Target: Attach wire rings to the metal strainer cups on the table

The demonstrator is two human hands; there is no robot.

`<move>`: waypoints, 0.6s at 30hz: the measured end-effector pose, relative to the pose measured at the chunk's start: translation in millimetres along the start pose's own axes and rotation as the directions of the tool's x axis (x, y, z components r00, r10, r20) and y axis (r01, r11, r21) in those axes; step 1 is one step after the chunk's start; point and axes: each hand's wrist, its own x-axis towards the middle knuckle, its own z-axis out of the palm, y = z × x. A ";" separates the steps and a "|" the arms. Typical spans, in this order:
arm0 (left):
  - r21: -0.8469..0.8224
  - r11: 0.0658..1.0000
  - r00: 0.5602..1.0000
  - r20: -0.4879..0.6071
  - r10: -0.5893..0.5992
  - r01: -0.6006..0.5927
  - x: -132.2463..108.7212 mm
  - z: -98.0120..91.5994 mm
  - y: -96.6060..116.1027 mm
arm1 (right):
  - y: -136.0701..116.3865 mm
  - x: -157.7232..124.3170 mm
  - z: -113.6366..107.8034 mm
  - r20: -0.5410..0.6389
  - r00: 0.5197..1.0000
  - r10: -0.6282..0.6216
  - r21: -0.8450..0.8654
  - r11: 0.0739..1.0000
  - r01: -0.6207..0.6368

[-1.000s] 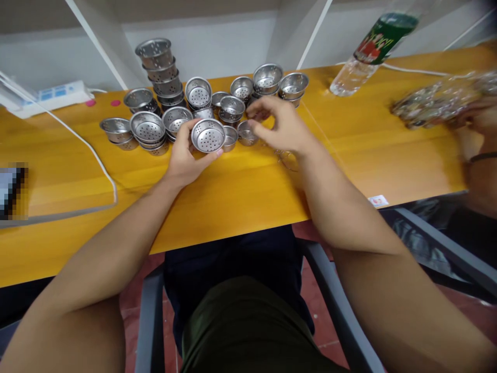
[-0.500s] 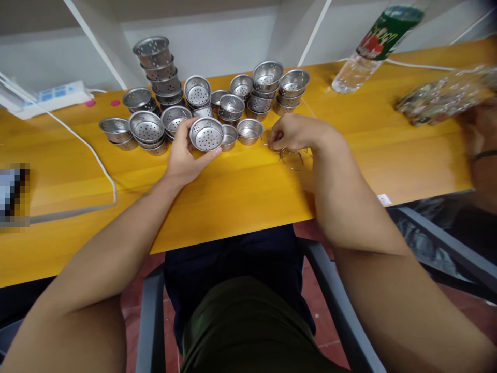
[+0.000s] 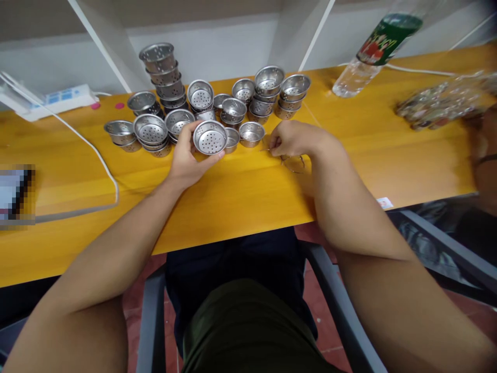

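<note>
A perforated metal cup (image 3: 210,138) was grasped by the left hand (image 3: 187,161) before stacked cups (image 3: 201,96); the right hand (image 3: 292,139) was pinched near wire loops (image 3: 294,164); whether any was held could not be told.

Your surface (image 3: 233,191) is evenly bright, while your lap (image 3: 252,321) sinks into gloom.
Light seems to reach you from above: small glints sit on the metal cups (image 3: 210,139), and a soft shadow falls beside your right forearm (image 3: 341,191). You get a paler sheen toward the surface's right end. The wide lens makes the bottle (image 3: 388,39) lean outward, the plastic bag (image 3: 435,106) is smeared by blur, the top right corner darkens, and coarse squares mask the phone (image 3: 13,191).
</note>
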 end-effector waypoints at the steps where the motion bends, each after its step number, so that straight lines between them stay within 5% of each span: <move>1: -0.006 1.000 1.000 -0.003 0.014 -0.014 0.0 0.6 -2.0 | -7.5 -5.9 -5.1 0.027 1.000 0.011 -0.015 1.000 -0.011; 8: 0.098 0.983 0.987 -0.022 0.157 -0.154 3.7 -5.9 -9.2 | -31.0 -12.5 -6.1 -0.004 1.000 -0.025 -0.058 0.998 0.024; 13: 0.129 0.979 0.987 0.036 0.154 -0.158 4.9 -12.4 -6.3 | -13.1 -1.3 -2.5 -0.109 0.986 -0.122 0.205 0.968 0.143; 18: 0.097 0.969 0.969 -0.078 0.234 -0.226 6.1 -3.4 -17.9 | -4.4 -2.4 3.2 -0.165 0.936 -0.311 0.640 0.688 0.342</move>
